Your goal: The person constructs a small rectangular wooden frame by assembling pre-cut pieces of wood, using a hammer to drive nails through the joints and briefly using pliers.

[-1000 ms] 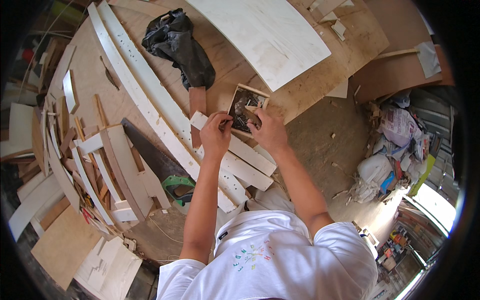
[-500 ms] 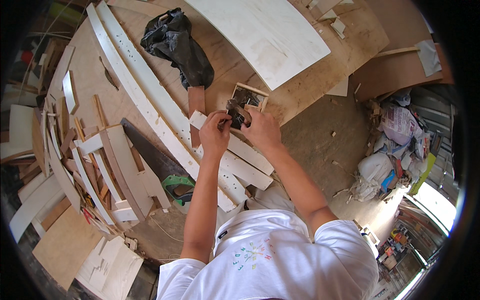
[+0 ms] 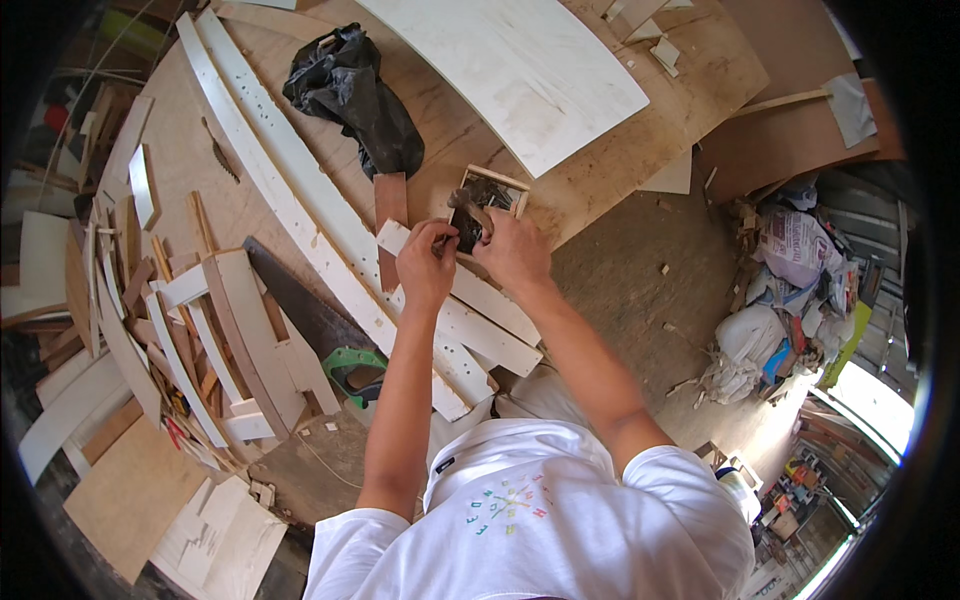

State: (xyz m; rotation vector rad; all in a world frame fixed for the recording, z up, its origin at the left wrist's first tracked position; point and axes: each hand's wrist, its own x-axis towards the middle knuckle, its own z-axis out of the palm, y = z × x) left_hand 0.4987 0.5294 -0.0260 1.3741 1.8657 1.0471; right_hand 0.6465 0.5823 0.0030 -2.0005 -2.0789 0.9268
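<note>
My right hand (image 3: 515,250) is wrapped round the handle of a hammer (image 3: 466,202), whose head points up and left over a small wooden box (image 3: 504,177). Dark nails or similar small hardware lie in the box. Beside the hammer, my left hand (image 3: 427,260) is closed in a pinch; what its fingers hold is too small to make out. Under my left hand are white wooden strips (image 3: 490,337) and a reddish-brown board piece (image 3: 391,198).
A black plastic bag (image 3: 365,110) and a white panel (image 3: 520,75) lie on the plywood table (image 3: 570,205). Left of my arms is a green-handled handsaw (image 3: 355,374) near white frame pieces (image 3: 255,330). Bags of scrap (image 3: 750,335) are piled at the right.
The hammer has tilted slightly, its head now a little higher over the box and closer to upright. Both hands stay nearly in place, and the view has shifted slightly.
</note>
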